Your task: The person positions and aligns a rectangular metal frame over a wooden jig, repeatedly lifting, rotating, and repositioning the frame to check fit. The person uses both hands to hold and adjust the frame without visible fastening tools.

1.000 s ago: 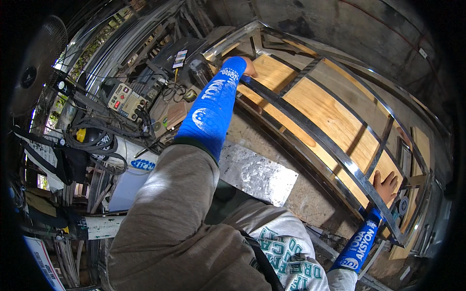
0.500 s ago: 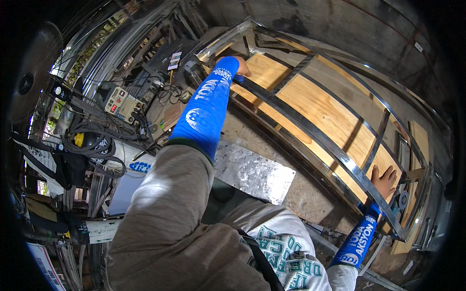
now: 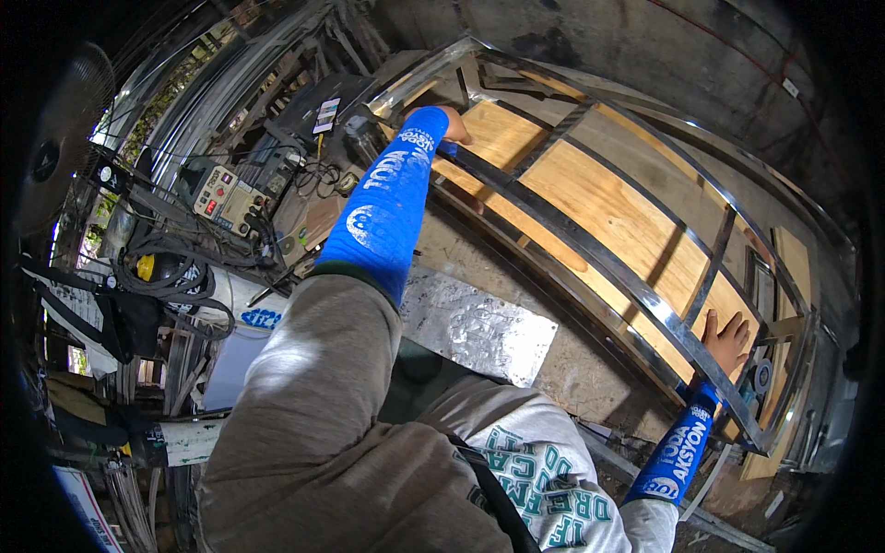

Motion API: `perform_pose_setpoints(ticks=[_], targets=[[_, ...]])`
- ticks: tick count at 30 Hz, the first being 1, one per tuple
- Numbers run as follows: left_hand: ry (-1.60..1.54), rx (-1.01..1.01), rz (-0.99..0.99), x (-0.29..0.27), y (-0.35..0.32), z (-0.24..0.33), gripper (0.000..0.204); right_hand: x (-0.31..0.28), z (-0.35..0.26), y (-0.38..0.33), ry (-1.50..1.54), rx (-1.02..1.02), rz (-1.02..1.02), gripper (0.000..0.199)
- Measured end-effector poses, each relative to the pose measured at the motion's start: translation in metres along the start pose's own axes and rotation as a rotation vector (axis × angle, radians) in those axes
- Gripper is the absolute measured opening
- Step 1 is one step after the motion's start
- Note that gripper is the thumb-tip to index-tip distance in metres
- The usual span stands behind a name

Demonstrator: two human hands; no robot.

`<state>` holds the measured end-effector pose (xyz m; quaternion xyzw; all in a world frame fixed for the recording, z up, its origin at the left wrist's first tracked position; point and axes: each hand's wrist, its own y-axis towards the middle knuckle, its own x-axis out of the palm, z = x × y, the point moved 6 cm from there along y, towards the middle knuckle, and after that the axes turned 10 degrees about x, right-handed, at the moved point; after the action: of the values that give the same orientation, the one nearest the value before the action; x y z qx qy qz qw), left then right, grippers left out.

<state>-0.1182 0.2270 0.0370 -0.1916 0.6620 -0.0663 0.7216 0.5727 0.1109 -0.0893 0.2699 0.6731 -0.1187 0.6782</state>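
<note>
A long metal frame (image 3: pixel 560 241) with crossbars lies on its side in front of me, and a pale plywood board (image 3: pixel 604 198) sits inside it. My left hand (image 3: pixel 454 125) is at the frame's far left end, beside the board's end; the blue sleeve hides most of its fingers, so its grip does not show. My right hand (image 3: pixel 726 343) reaches through the frame near its right end. Its fingers are spread flat on the board. An angle grinder (image 3: pixel 761 378) with a round disc lies just right of this hand.
A scuffed metal sheet (image 3: pixel 475 323) lies on the floor before my legs. To the left are a welding machine (image 3: pixel 221 195), coiled cables (image 3: pixel 175 295), a phone (image 3: pixel 325 115) and a fan (image 3: pixel 55 147). A concrete wall (image 3: pixel 627 60) stands behind the frame.
The view has shifted slightly, so everything sits a little further left. Both hands keep their places at the frame and board.
</note>
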Motion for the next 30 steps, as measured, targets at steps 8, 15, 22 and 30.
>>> perform_pose_setpoints(ticks=[8,15,22,30], targets=[[0.232,0.247,0.024,0.016,0.051,-0.007,0.068,0.038,0.029,0.014,-0.001,-0.023,0.114,0.073],[0.234,0.198,-0.003,0.016,0.058,-0.024,0.063,-0.003,0.009,-0.003,0.12,0.047,0.016,0.075],[0.163,0.116,-0.029,0.008,0.037,-0.019,0.065,-0.003,0.007,-0.002,0.181,0.022,0.058,0.061],[0.229,0.138,0.022,0.011,0.049,-0.037,0.07,-0.003,0.002,-0.001,0.164,0.014,0.07,0.058]])
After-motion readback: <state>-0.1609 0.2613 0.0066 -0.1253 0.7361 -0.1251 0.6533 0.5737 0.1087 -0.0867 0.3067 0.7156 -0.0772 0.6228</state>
